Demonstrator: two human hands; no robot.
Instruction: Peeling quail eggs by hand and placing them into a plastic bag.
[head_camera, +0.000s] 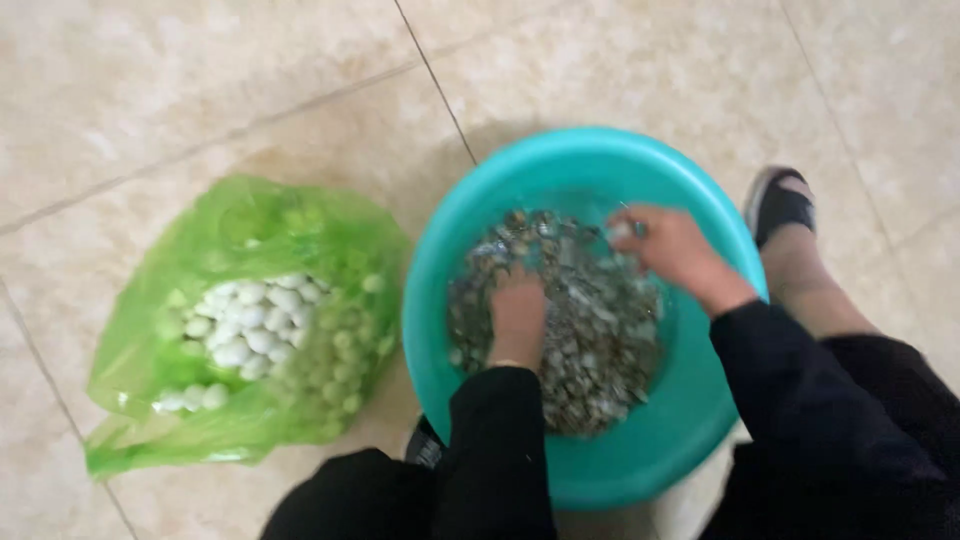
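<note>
Head view: the left hand (517, 312) rests palm-down, fingers buried in the grey, wet, shell-like pieces (580, 350) heaped in the teal basin (690, 420), grip indeterminate, while the right hand (672, 248), farther out, pinches one piece, beside a green bag (180, 400) of pale peeled kernels (245, 325).

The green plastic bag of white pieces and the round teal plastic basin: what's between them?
Only a narrow strip of bare beige tiled floor separates bag and basin, seen in the head view.

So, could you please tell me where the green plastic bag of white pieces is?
In the head view, the green plastic bag lies on the tiled floor, left of the teal basin.
</note>
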